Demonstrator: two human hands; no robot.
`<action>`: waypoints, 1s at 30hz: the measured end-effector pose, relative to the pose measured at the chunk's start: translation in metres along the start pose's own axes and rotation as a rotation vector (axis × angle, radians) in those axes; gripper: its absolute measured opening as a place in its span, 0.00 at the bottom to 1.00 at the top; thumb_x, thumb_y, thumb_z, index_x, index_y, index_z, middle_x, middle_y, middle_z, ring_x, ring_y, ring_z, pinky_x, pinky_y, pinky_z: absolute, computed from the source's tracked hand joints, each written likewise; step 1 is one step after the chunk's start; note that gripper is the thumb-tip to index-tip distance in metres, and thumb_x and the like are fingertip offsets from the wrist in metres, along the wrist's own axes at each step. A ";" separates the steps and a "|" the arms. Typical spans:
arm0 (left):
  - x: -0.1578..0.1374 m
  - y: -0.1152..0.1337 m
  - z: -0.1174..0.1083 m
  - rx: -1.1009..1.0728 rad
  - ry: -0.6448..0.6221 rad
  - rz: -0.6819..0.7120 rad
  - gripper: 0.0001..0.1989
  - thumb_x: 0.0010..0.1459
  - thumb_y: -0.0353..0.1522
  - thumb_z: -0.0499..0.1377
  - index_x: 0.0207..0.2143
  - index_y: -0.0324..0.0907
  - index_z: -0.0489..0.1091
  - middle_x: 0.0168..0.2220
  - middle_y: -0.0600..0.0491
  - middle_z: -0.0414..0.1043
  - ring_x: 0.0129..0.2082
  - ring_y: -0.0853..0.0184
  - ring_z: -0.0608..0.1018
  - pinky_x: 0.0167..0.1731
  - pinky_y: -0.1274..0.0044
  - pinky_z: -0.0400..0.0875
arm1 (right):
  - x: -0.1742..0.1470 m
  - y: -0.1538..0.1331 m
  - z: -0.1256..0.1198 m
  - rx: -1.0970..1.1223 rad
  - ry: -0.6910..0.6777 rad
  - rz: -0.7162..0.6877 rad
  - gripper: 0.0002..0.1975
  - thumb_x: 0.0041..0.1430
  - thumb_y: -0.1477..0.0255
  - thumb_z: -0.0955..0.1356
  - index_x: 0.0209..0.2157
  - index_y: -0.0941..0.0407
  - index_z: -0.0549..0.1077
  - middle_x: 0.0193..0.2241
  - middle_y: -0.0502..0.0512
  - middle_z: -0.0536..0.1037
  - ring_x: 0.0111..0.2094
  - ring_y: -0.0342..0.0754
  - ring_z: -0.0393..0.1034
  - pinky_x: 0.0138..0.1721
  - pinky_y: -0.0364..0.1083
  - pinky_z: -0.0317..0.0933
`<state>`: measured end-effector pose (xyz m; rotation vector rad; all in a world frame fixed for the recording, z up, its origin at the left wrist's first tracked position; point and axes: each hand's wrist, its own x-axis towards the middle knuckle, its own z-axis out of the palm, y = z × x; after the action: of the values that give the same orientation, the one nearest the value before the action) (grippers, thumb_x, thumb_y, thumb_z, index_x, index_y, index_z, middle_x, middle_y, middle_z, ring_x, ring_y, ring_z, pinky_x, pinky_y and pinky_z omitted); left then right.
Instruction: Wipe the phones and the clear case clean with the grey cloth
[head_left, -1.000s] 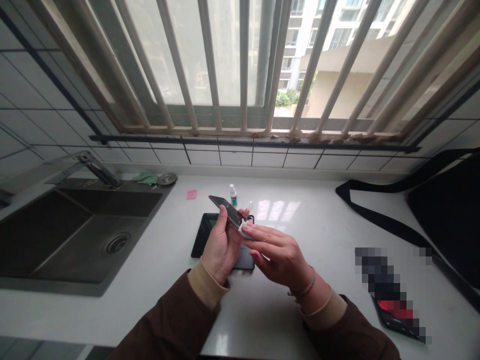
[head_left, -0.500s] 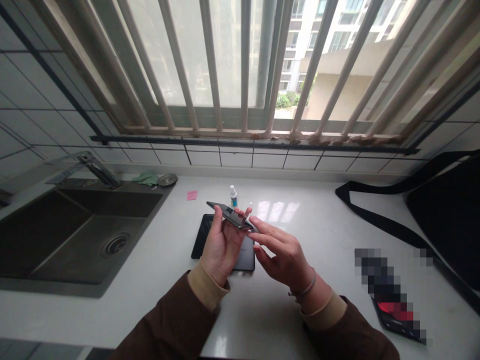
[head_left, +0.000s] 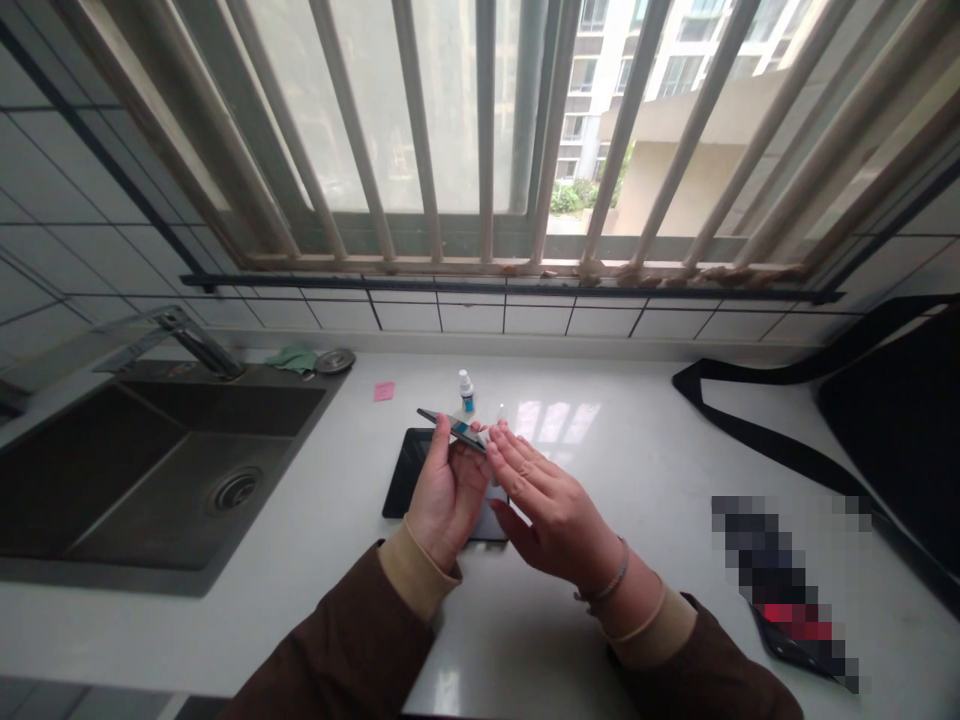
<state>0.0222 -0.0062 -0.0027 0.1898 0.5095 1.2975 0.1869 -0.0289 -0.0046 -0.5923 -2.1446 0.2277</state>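
My left hand (head_left: 444, 490) is closed around a thin dark smartphone (head_left: 452, 425), thumb along its near edge and fingers underneath. The phone is tilted above the counter, and its glossy face reflects some blue. My right hand (head_left: 544, 500) lies over the phone's right end, its fingers straight and pressed together. A small white piece (head_left: 484, 437) shows at those fingertips against the screen; its kind is unclear. Below the hands, a flat black tablet-like device (head_left: 405, 478) rests on the counter, partly hidden. Behind the phone stands a small white-capped bottle (head_left: 466, 392) with a blue label.
A dark sink (head_left: 180, 440) with a chrome faucet (head_left: 199, 340) is at the left. A green cloth (head_left: 294, 360) and a round metal strainer (head_left: 334, 361) lie by its rim. A pink note (head_left: 384, 391) is on the white counter (head_left: 615, 430). A black bag (head_left: 900, 420) with a strap is at the right.
My right hand has slid up and left over the phone's right end, fingers now flatter and closer together. The phone has shifted slightly and shows a blue reflection.
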 end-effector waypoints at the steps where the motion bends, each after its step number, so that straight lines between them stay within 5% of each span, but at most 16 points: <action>1: 0.000 0.000 0.002 -0.021 0.009 0.033 0.19 0.68 0.46 0.63 0.45 0.39 0.78 0.42 0.45 0.84 0.47 0.60 0.85 0.56 0.68 0.77 | -0.001 0.001 0.002 0.004 0.019 0.032 0.41 0.68 0.82 0.65 0.77 0.51 0.48 0.75 0.59 0.56 0.75 0.60 0.51 0.72 0.66 0.58; 6: 0.000 0.000 0.009 -0.072 0.030 0.135 0.17 0.72 0.42 0.59 0.40 0.37 0.78 0.38 0.46 0.84 0.42 0.63 0.86 0.56 0.69 0.78 | -0.006 0.005 0.013 0.220 0.160 0.321 0.33 0.73 0.80 0.61 0.75 0.48 0.56 0.73 0.54 0.60 0.73 0.55 0.56 0.74 0.62 0.56; 13: -0.005 -0.009 0.008 0.161 0.053 0.352 0.14 0.62 0.38 0.70 0.46 0.41 0.77 0.48 0.47 0.83 0.56 0.59 0.82 0.59 0.68 0.75 | -0.011 0.018 0.027 1.138 0.426 0.868 0.22 0.70 0.67 0.68 0.63 0.53 0.75 0.57 0.60 0.81 0.56 0.57 0.80 0.61 0.60 0.73; 18: -0.009 -0.011 0.009 0.320 0.058 0.570 0.23 0.52 0.30 0.76 0.48 0.47 0.73 0.50 0.53 0.80 0.61 0.62 0.78 0.63 0.72 0.69 | -0.008 0.021 0.020 1.304 0.472 0.973 0.17 0.64 0.72 0.70 0.53 0.57 0.81 0.55 0.60 0.83 0.57 0.57 0.79 0.64 0.57 0.70; 23: -0.015 -0.004 0.017 0.409 0.022 0.701 0.27 0.50 0.22 0.75 0.47 0.50 0.69 0.51 0.55 0.75 0.65 0.63 0.73 0.65 0.74 0.66 | -0.005 0.015 0.014 1.325 0.411 0.957 0.19 0.64 0.72 0.69 0.55 0.57 0.81 0.55 0.61 0.83 0.57 0.57 0.79 0.62 0.57 0.71; 30: -0.003 0.005 0.005 0.480 0.146 0.858 0.23 0.52 0.28 0.76 0.44 0.48 0.68 0.42 0.58 0.75 0.44 0.72 0.81 0.54 0.79 0.72 | 0.002 0.005 0.009 1.397 0.438 1.122 0.18 0.67 0.60 0.72 0.50 0.58 0.83 0.46 0.61 0.86 0.45 0.52 0.83 0.49 0.49 0.78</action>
<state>0.0197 -0.0074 0.0046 0.7805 0.9176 2.0101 0.1798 -0.0230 -0.0103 -0.7540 -0.6394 1.7751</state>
